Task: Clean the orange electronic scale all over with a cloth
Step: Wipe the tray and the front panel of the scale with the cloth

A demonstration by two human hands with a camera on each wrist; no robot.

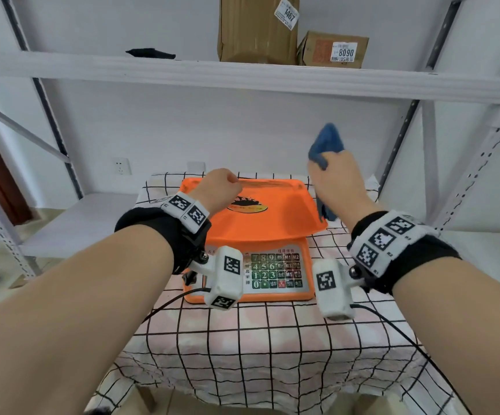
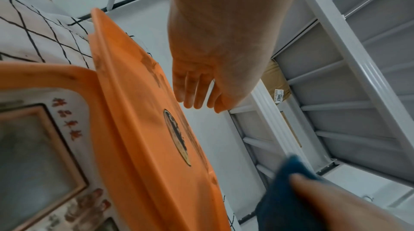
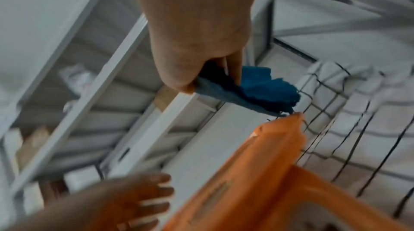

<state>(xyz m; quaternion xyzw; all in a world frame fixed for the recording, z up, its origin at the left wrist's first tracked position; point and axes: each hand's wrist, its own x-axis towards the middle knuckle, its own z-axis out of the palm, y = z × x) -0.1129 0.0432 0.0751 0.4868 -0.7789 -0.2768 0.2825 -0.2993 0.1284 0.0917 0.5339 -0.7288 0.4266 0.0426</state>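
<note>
The orange electronic scale point(image 1: 284, 214) stands on a table with a checked cloth point(image 1: 272, 354), its keypad point(image 1: 275, 271) facing me. My left hand point(image 1: 221, 187) hovers over the pan's far left part, its fingers point(image 2: 192, 91) relaxed and holding nothing. My right hand point(image 1: 335, 181) is raised above the pan's right rear corner and grips a blue cloth point(image 1: 326, 145). One end of the cloth sticks up, the other hangs down past the pan's right edge. In the right wrist view the cloth point(image 3: 257, 91) is bunched in the fingers just over the pan's corner point(image 3: 291, 121). Dark smudges mark the pan point(image 2: 156, 111).
A white metal shelf point(image 1: 242, 76) runs overhead with two cardboard boxes point(image 1: 257, 28) and a black item point(image 1: 150, 53). A perforated shelf upright point(image 1: 482, 163) stands close on the right. Black cables point(image 1: 165, 307) trail over the tablecloth in front of the scale.
</note>
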